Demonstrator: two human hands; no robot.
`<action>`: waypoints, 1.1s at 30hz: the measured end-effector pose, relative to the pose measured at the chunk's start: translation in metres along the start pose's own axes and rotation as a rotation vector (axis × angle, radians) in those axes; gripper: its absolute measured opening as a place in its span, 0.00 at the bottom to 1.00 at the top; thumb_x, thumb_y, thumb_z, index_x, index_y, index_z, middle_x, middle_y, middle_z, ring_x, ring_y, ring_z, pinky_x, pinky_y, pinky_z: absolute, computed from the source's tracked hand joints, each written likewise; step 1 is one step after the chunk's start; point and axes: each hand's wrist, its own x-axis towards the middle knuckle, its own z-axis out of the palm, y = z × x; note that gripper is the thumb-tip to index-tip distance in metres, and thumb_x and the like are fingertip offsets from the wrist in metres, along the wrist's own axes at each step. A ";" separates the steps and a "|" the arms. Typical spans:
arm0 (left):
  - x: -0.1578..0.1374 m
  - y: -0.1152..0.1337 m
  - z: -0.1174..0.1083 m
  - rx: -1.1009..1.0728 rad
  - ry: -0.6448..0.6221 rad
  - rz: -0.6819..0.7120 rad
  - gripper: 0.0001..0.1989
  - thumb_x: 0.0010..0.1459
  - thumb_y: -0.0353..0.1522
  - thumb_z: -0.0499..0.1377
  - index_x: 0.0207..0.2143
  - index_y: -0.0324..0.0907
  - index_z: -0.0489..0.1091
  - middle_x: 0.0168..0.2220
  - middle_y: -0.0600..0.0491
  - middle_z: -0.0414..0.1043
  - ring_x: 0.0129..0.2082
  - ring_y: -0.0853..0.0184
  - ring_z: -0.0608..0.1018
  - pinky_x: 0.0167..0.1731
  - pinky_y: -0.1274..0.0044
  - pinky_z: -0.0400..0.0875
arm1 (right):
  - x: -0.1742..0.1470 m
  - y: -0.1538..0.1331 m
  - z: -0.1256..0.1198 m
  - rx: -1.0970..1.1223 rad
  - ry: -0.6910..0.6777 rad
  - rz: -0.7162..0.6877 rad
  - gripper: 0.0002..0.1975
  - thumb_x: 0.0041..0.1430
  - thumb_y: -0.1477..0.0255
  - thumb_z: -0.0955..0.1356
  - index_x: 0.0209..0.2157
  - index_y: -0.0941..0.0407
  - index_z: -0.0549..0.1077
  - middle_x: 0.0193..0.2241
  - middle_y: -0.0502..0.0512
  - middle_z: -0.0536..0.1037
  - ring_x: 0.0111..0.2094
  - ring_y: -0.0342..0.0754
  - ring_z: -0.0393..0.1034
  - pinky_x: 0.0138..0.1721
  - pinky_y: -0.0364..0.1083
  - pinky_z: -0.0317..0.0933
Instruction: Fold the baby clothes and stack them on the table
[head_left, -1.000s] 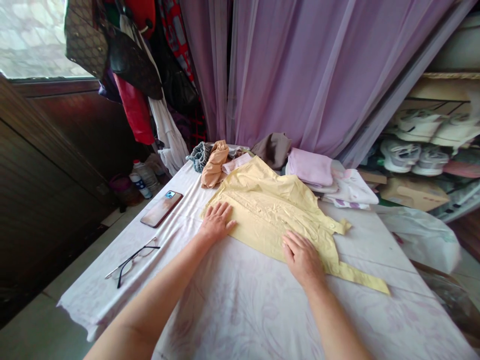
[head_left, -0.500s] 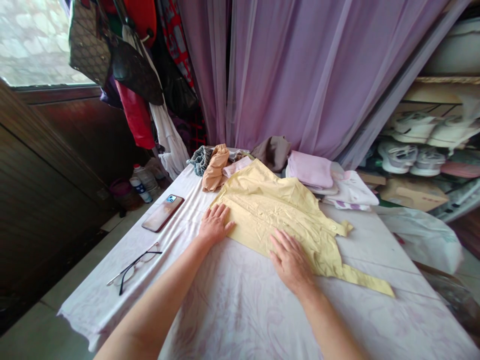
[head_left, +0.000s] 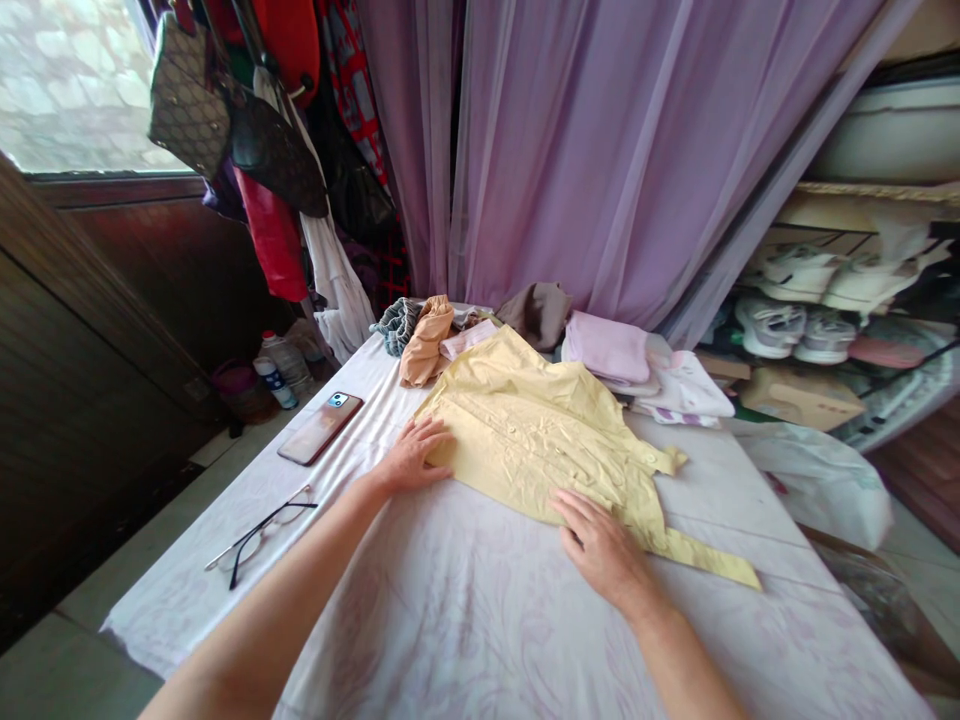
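Note:
A pale yellow buttoned garment, which looks like a shirt, lies spread and wrinkled on the white patterned tablecloth. A strap-like strip of it reaches out to the right. At its left edge rests my left hand, fingers stretched and spread over the cloth. My right hand touches the near edge further right, its fingers extended and lying on the fabric. Neither hand grips anything.
Left of the garment lie a phone and eyeglasses. Behind it are a tan bundled cloth, a dark grey cloth and folded pink fabric. A purple curtain hangs behind; shoes stand on the right shelves.
My right hand has slid to the right along the garment's near edge, and my left hand has shifted slightly left. The view has turned a little; the garment keeps its shape.

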 end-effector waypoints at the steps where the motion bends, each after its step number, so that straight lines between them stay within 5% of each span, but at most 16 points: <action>1: -0.004 -0.002 -0.004 -0.007 0.007 0.047 0.28 0.56 0.41 0.61 0.59 0.45 0.66 0.63 0.44 0.64 0.63 0.55 0.65 0.63 0.61 0.56 | -0.004 0.003 -0.002 -0.013 0.007 -0.003 0.24 0.56 0.81 0.59 0.51 0.54 0.75 0.51 0.57 0.78 0.53 0.50 0.71 0.55 0.53 0.67; 8: -0.015 -0.010 -0.029 0.099 -0.107 0.156 0.24 0.53 0.23 0.53 0.51 0.46 0.71 0.51 0.51 0.76 0.50 0.65 0.77 0.51 0.75 0.69 | -0.018 0.020 -0.005 -0.153 0.091 0.052 0.22 0.55 0.83 0.58 0.43 0.51 0.76 0.44 0.54 0.81 0.45 0.50 0.76 0.49 0.50 0.70; 16: -0.014 -0.025 -0.028 0.176 -0.051 0.091 0.16 0.61 0.27 0.50 0.45 0.46 0.74 0.45 0.51 0.79 0.44 0.66 0.79 0.45 0.76 0.71 | -0.012 0.030 -0.021 -0.184 0.127 0.021 0.20 0.61 0.79 0.57 0.41 0.52 0.78 0.41 0.53 0.82 0.43 0.50 0.77 0.46 0.49 0.72; 25: -0.029 -0.008 -0.030 0.249 -0.028 0.105 0.10 0.57 0.28 0.52 0.33 0.44 0.73 0.31 0.50 0.77 0.31 0.66 0.78 0.33 0.76 0.69 | -0.019 0.028 -0.041 -0.142 0.111 0.080 0.20 0.55 0.79 0.59 0.36 0.51 0.81 0.36 0.52 0.83 0.39 0.50 0.78 0.43 0.46 0.72; 33: -0.027 0.002 -0.035 0.284 -0.075 0.158 0.10 0.57 0.27 0.51 0.28 0.43 0.70 0.29 0.51 0.75 0.30 0.66 0.76 0.31 0.77 0.66 | -0.022 0.027 -0.044 -0.129 0.105 0.116 0.18 0.51 0.79 0.60 0.30 0.50 0.80 0.32 0.51 0.83 0.36 0.49 0.79 0.40 0.45 0.72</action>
